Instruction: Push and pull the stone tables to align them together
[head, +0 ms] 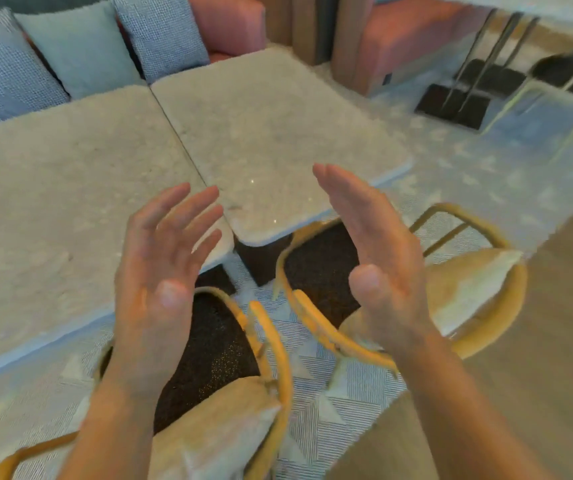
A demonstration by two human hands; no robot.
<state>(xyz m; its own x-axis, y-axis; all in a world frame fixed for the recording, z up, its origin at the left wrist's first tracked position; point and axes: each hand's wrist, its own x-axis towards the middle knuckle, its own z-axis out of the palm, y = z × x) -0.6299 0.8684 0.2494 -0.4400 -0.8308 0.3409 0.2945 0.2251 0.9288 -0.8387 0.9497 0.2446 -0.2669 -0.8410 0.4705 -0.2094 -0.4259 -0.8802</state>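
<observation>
Two pale stone tables stand side by side, the left table (63,202) and the right table (271,133), with only a thin dark seam between their inner edges. The right table's near edge sits slightly further from me than the left one's. My left hand (163,271) hovers over the left table's near right corner, fingers spread and straight, palm facing right. My right hand (375,251) hovers in front of the right table's near edge, fingers straight together, palm facing left. Neither hand touches anything.
Two yellow-framed chairs with cushions stand below my arms, the left chair (278,375) and the right chair (485,289). A pink sofa (229,22) with grey-blue pillows (80,46) runs behind the tables. Another table's metal legs (465,81) rise at the far right on patterned carpet.
</observation>
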